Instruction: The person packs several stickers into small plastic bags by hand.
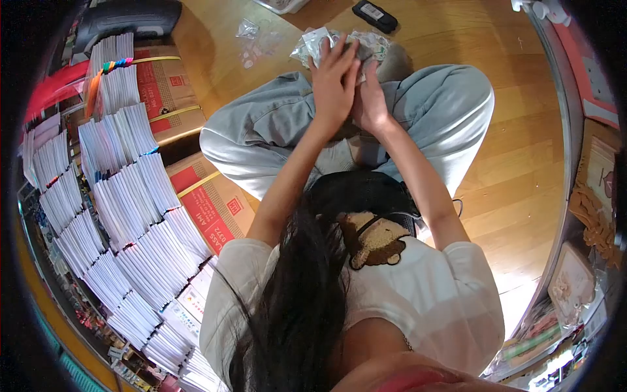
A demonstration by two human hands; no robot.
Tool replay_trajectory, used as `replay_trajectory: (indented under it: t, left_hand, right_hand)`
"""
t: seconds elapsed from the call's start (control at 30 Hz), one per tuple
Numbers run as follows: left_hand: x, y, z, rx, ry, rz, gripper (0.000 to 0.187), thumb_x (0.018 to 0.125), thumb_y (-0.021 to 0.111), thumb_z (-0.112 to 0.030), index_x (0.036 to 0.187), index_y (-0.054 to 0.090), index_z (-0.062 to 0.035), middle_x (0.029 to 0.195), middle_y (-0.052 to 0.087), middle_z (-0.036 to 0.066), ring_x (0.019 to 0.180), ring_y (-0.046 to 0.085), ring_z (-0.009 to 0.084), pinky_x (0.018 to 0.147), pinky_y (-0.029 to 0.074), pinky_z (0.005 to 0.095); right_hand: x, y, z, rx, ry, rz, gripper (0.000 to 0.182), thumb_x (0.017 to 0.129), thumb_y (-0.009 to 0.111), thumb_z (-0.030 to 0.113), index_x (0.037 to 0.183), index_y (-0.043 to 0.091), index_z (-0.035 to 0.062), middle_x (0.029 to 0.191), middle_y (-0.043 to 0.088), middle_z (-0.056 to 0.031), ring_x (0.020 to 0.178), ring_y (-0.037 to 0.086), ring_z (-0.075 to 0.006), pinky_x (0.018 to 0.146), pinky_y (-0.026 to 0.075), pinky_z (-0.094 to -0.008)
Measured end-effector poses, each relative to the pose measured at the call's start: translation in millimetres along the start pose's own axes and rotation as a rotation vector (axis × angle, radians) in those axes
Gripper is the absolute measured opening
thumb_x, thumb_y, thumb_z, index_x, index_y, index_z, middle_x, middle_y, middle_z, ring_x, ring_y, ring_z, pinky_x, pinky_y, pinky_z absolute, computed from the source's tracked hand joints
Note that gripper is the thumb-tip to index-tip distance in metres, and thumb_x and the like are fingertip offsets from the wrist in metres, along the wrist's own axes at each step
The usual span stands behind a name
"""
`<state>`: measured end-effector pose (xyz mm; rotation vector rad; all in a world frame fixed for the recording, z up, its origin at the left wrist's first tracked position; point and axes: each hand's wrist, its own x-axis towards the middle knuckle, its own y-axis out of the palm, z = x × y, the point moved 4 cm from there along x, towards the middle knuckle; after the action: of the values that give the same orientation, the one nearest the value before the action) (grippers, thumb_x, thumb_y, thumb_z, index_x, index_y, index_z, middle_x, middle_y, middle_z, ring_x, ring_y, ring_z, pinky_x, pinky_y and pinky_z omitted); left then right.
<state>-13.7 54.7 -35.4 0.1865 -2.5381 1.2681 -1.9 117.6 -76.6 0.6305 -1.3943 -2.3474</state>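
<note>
My left hand [334, 85] lies over a cluster of clear plastic packets [373, 43], its fingers stretched out and spread across them. A white piece [316, 40] shows among the packets, beside my left fingertips. My right hand [372, 101] is pressed close against the left one, thumb side up, at the near edge of the packets. Most of its fingers are hidden, so whether it grips a packet cannot be seen. What the packets contain is too small to make out.
More small clear packets [261, 47] lie on the wooden floor [516, 130]. A black labelled item [375, 16] and a white tray [284, 5] are beyond. Cardboard boxes [212, 202] and stacked booklets [130, 202] line the left. Wrapped goods [571, 281] stand at right.
</note>
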Motion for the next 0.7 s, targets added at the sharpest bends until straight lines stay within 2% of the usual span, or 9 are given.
replay_trajectory:
  t: [0.1, 0.13, 0.23, 0.33, 0.43, 0.47, 0.57, 0.6, 0.7]
  left_hand:
    - [17, 4, 8, -0.185, -0.055, -0.026, 0.033, 0.089, 0.046, -0.027, 0.119, 0.055, -0.0182, 0.131, 0.044, 0.006, 0.126, 0.032, 0.0336, 0.101, 0.014, 0.0549]
    - [16, 7, 9, -0.235, -0.091, -0.034, 0.033, 0.089, 0.045, -0.029, 0.118, 0.055, -0.0176, 0.13, 0.045, 0.006, 0.126, 0.03, 0.0343, 0.103, 0.014, 0.0518]
    - [16, 20, 22, -0.295, -0.115, -0.095, 0.032, 0.09, 0.044, -0.027, 0.115, 0.056, -0.0098, 0.12, 0.052, 0.013, 0.118, 0.042, 0.0344, 0.1, 0.026, 0.0434]
    - [19, 25, 49, -0.426, -0.495, 0.006, 0.033, 0.09, 0.043, -0.025, 0.11, 0.056, -0.0013, 0.107, 0.058, 0.02, 0.104, 0.053, 0.033, 0.089, 0.038, 0.0348]
    - [11, 17, 44, -0.369, -0.481, -0.005, 0.032, 0.09, 0.044, -0.022, 0.107, 0.055, 0.0032, 0.099, 0.059, 0.023, 0.091, 0.058, 0.0309, 0.079, 0.043, 0.0325]
    - [3, 10, 26, -0.365, -0.363, -0.177, 0.029, 0.089, 0.047, -0.018, 0.109, 0.056, 0.0006, 0.103, 0.059, 0.021, 0.1, 0.056, 0.031, 0.087, 0.041, 0.0339]
    - [-25, 10, -9, -0.303, -0.046, -0.11, 0.028, 0.086, 0.051, -0.013, 0.111, 0.056, -0.0021, 0.108, 0.058, 0.018, 0.108, 0.052, 0.0319, 0.094, 0.036, 0.0359]
    - [-28, 10, -9, -0.275, -0.058, -0.092, 0.028, 0.085, 0.052, -0.012, 0.112, 0.056, -0.0031, 0.109, 0.058, 0.017, 0.11, 0.05, 0.0322, 0.096, 0.034, 0.0366]
    - [-26, 10, -6, -0.231, -0.037, -0.083, 0.03, 0.083, 0.053, -0.009, 0.112, 0.057, -0.0047, 0.112, 0.057, 0.016, 0.113, 0.048, 0.0329, 0.1, 0.03, 0.0384]
  right_hand:
    - [-8, 17, 10, 0.097, 0.152, -0.05, 0.072, 0.088, 0.016, 0.06, 0.14, 0.013, 0.0107, 0.143, 0.02, -0.0085, 0.131, 0.021, -0.0216, 0.106, 0.017, -0.0339]
    - [-8, 15, 10, 0.044, 0.097, -0.072, 0.07, 0.089, 0.016, 0.059, 0.14, 0.013, 0.0115, 0.143, 0.02, -0.0077, 0.131, 0.02, -0.0211, 0.106, 0.016, -0.0334]
    - [-3, -5, -3, 0.111, 0.118, -0.052, 0.07, 0.09, 0.02, 0.057, 0.14, 0.014, 0.0083, 0.143, 0.02, -0.0073, 0.131, 0.02, -0.0199, 0.106, 0.015, -0.0325]
    - [5, -27, -17, -0.34, -0.056, -0.141, 0.077, 0.089, 0.021, 0.058, 0.134, 0.022, -0.004, 0.14, 0.024, -0.015, 0.128, 0.025, -0.0216, 0.105, 0.018, -0.0319]
    - [0, -28, -21, -0.433, 0.0, -0.251, 0.076, 0.09, 0.024, 0.056, 0.133, 0.024, -0.007, 0.14, 0.023, -0.0172, 0.128, 0.023, -0.0216, 0.106, 0.014, -0.0308]
    - [-1, -21, -17, -0.36, -0.046, -0.302, 0.073, 0.09, 0.024, 0.055, 0.131, 0.029, -0.0049, 0.133, 0.035, -0.0157, 0.123, 0.031, -0.0225, 0.104, 0.021, -0.0313]
    - [3, -23, -4, 0.01, 0.107, -0.215, 0.069, 0.088, 0.028, 0.058, 0.131, 0.031, 0.0034, 0.13, 0.037, -0.0112, 0.122, 0.033, -0.0215, 0.102, 0.026, -0.0328]
    - [-2, -16, 5, 0.101, 0.14, -0.305, 0.066, 0.089, 0.026, 0.058, 0.126, 0.037, 0.0043, 0.123, 0.043, -0.0108, 0.117, 0.039, -0.0219, 0.1, 0.029, -0.033]
    - [1, -11, 10, 0.021, 0.026, -0.192, 0.066, 0.089, 0.024, 0.057, 0.13, 0.034, 0.0053, 0.127, 0.041, -0.0111, 0.12, 0.037, -0.0215, 0.101, 0.028, -0.0338]
